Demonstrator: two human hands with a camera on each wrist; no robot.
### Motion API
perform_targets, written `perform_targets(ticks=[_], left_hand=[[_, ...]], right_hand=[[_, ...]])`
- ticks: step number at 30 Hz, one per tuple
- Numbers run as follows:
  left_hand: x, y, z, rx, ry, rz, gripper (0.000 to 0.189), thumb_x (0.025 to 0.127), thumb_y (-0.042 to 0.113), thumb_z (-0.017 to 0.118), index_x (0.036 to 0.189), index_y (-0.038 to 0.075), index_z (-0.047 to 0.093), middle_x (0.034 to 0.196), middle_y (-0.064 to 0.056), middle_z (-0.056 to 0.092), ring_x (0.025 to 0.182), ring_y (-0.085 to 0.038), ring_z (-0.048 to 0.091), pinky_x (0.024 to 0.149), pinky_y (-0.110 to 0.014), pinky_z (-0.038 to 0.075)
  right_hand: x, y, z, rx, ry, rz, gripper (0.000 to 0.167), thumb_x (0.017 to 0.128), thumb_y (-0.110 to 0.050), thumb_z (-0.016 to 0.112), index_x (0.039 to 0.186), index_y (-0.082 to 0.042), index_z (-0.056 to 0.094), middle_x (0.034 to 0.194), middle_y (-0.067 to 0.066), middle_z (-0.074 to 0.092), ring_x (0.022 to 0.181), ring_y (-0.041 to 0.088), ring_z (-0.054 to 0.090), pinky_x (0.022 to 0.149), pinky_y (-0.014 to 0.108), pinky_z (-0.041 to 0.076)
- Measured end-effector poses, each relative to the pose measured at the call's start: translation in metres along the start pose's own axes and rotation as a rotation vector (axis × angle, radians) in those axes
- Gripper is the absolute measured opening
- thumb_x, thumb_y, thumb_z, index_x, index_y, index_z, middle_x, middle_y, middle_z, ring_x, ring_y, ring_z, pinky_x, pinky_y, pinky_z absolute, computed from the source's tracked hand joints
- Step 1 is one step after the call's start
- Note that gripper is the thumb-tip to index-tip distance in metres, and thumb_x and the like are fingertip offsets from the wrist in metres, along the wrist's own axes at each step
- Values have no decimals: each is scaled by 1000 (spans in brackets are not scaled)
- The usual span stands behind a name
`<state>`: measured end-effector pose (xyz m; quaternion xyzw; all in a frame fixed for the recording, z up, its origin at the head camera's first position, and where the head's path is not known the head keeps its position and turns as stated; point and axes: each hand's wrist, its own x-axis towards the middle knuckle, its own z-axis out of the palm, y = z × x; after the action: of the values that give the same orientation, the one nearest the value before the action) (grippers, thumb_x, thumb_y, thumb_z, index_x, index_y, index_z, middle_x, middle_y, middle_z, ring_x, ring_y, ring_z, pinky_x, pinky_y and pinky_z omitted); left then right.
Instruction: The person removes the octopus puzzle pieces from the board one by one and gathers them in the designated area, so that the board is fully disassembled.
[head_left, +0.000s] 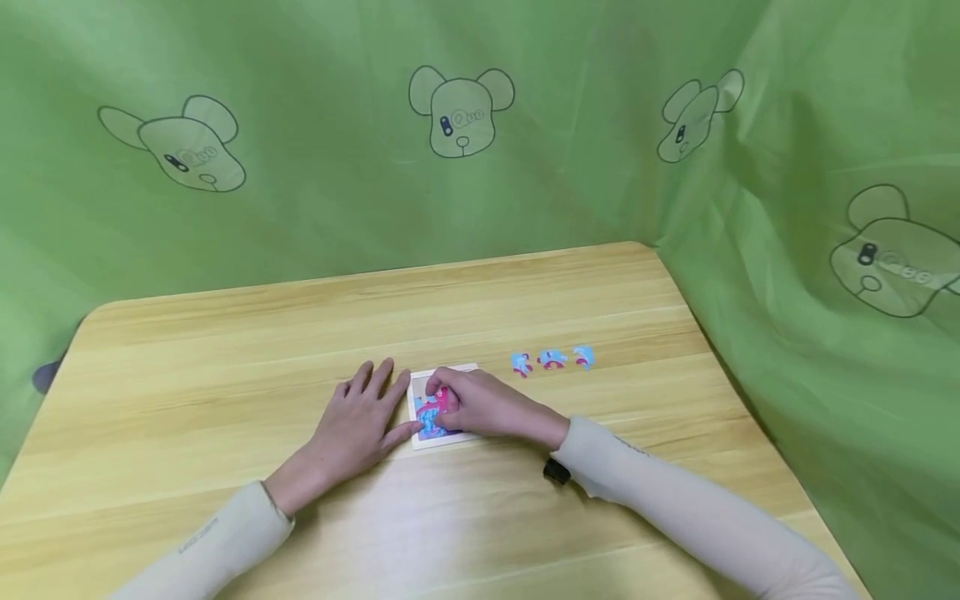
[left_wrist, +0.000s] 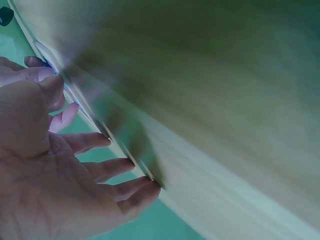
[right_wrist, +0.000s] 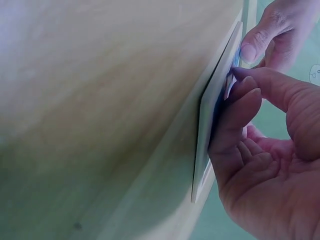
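Observation:
In the head view a small jigsaw puzzle in a white-edged tray [head_left: 444, 443] lies on the table, its lower part filled with pink and blue picture pieces. My right hand [head_left: 483, 402] is over the tray, fingers curled, with thumb and fingertips around a pink puzzle piece [head_left: 442, 398]; the hand hides the tray's right part. In the right wrist view those fingertips [right_wrist: 248, 82] are down at the puzzle's surface. My left hand [head_left: 354, 421] lies flat with fingers spread beside the tray's left side, and its thumb touches the puzzle's lower left.
Three loose puzzle pieces, a left one [head_left: 521, 363], a middle one [head_left: 552, 358] and a right one [head_left: 583, 357], lie in a row right of the tray. The wooden table [head_left: 247, 358] is bordered by a green curtain [head_left: 315, 208] at the back and right.

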<state>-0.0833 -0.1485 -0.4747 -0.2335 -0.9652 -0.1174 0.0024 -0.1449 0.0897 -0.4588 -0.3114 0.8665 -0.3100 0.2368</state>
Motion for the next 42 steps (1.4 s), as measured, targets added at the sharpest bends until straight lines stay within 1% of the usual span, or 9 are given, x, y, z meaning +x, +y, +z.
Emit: perform_targets(ticks=[6,11,18,22,25,28,31,36,42], left_hand=[[1,2,0,9,4,-9,74,106,54,68,158,2,55,160,-31,47,144,-57,45,103,-70,47],[2,2,1,10,-1,-18,75,106,54,68,158,2,54,160,-31,47,143,-58,45,103,-70,47],[4,2,0,8,-3,-20,75,106,55,68,158,2,54,160,-31,47,143,-58,45,104,-71,47],[5,1,1,12,14,-13,75,106,54,68,157,2,55,159,-31,48,143,-58,45,103,-71,47],[4,1,3,23,16,-13,74,106,55,68,157,3,55,159,-31,48,142,-58,46,103,-70,48],[2,2,5,28,10,-8,75,106,55,67,158,3,55,160,-31,48,142,-58,46,103,-70,48],[2,4,7,28,10,-2,74,106,54,67,158,2,54,160,-32,48,142,-58,46,103,-70,48],[2,6,6,33,24,-2,73,106,53,68,157,1,55,159,-31,48,142,-58,47,103,-70,48],[1,5,4,50,26,-3,74,106,54,68,157,1,55,159,-32,48,141,-59,47,103,-70,48]], right_hand=[[4,-3,0,8,1,28,32,100,-16,82,126,-7,66,81,-2,62,68,11,55,67,28,47],[6,-1,1,7,17,37,27,102,-20,81,120,-11,64,78,-3,62,67,11,56,67,29,46],[7,-1,0,14,30,24,25,102,-19,82,116,-13,61,79,-4,63,66,10,57,67,28,47],[8,1,-2,85,23,44,14,106,-17,75,114,-11,64,76,-2,64,60,11,60,64,28,48],[9,4,-3,155,-3,67,5,111,-15,67,112,-11,66,74,-1,64,57,13,61,60,27,48],[9,7,-3,205,-30,91,5,112,-14,63,111,-10,66,74,0,66,57,13,62,60,26,49],[8,10,-4,232,-44,102,7,112,-15,63,109,-9,67,74,0,66,57,13,61,61,26,50],[7,12,-6,230,-42,81,8,109,-18,68,109,-10,68,74,-2,64,58,11,58,62,25,48],[5,9,-7,253,-60,54,8,107,-17,72,106,-10,68,77,-1,65,61,11,61,65,26,49]])
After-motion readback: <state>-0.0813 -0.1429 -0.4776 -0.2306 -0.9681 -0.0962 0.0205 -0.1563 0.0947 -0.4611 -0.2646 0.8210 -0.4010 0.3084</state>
